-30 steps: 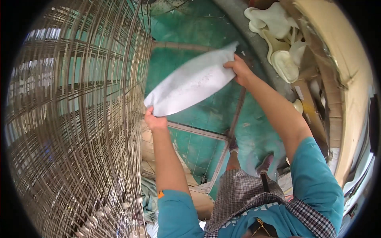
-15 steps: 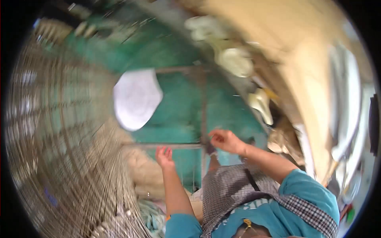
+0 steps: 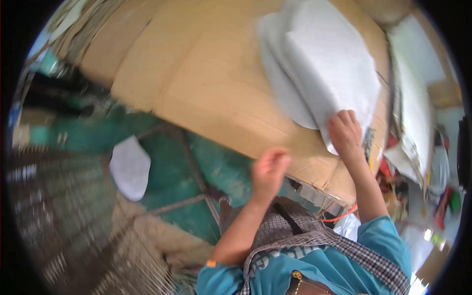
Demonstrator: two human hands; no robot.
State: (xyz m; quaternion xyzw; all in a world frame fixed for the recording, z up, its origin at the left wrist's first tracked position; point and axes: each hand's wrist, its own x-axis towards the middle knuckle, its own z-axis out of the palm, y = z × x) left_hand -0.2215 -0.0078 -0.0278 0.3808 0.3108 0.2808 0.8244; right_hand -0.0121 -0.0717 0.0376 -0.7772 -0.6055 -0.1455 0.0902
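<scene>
A few pale grey, rounded sheets (image 3: 329, 59), felt-like in look, lie overlapping on a cardboard-covered table (image 3: 211, 73) at the upper right. Near their closest corner, my right hand (image 3: 345, 132) has its fingers closed on the edge of the top sheet; the thumb is hidden. My left hand (image 3: 269, 172) is raised in front of the table's near edge, apart from the sheets. Motion blurs its fingers, and nothing shows in it. Over at the left, a separate whitish rounded piece (image 3: 130, 168) sits beside a rack of thin rods.
The rod rack (image 3: 49, 206) fills the lower left. Metal frame bars (image 3: 194, 167) cross above the green floor (image 3: 167, 142). An orange cable (image 3: 341, 215) hangs below the table's near corner. Bags and coloured items (image 3: 437, 172) stand at the far right.
My view has swung right, bringing the table and grey sheets into the middle. My right hand has moved from mid-air onto the sheets. My left hand has come up toward the table edge.
</scene>
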